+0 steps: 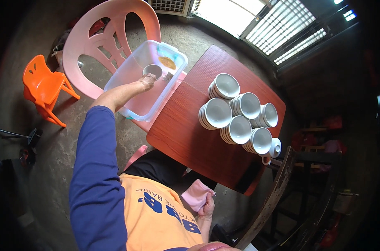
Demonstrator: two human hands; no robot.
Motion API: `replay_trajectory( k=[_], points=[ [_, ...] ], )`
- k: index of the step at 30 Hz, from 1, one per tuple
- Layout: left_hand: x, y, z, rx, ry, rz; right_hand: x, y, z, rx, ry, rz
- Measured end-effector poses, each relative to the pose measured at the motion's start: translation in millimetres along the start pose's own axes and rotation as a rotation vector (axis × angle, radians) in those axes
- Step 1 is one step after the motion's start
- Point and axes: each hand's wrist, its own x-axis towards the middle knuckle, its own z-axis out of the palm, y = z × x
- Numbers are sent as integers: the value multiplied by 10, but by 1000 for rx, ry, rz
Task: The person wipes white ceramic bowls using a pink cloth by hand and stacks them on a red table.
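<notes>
My left hand [148, 82] reaches into a clear plastic storage tub [135, 115] and grips the rim of a white bowl [153, 71]. The tub rests on the seat of a pink plastic chair. A yellow-brown oval item [167, 62] and a small greyish item [168, 76] are also in the tub; I cannot tell what they are. Low by my lap, my right hand [207, 207] holds a folded pink cloth [195, 195]. Several stacks of white bowls [218, 113] stand close together on the reddish-brown wooden table [180, 125] to the right of the tub.
Beside the stacks, at the table's right edge, is a white cup-like piece [275, 147]. A flat black rectangle [250, 176] lies at the near corner. The pink chair's backrest [80, 73] rises behind the tub. A small orange chair [44, 88] stands left; a wooden chair frame [271, 204] is right.
</notes>
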Motion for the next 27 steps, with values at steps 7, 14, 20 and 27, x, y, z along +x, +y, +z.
replay_trajectory(
  k=[7, 14, 20, 27],
  points=[
    [186, -156, 311, 63, 31, 27, -248, -679, 596, -330, -39, -68],
    [309, -380, 542, 211, 397, 261, 278, -710, 953, -1509, 190, -588],
    [-390, 579, -1003, -614, 509, 93, 753, -774, 1319, -1204, -292, -687],
    [-1191, 1702, -727, -1576, -286, 32, 1560, -595, 1423, -983, -420, -617]
  ],
)
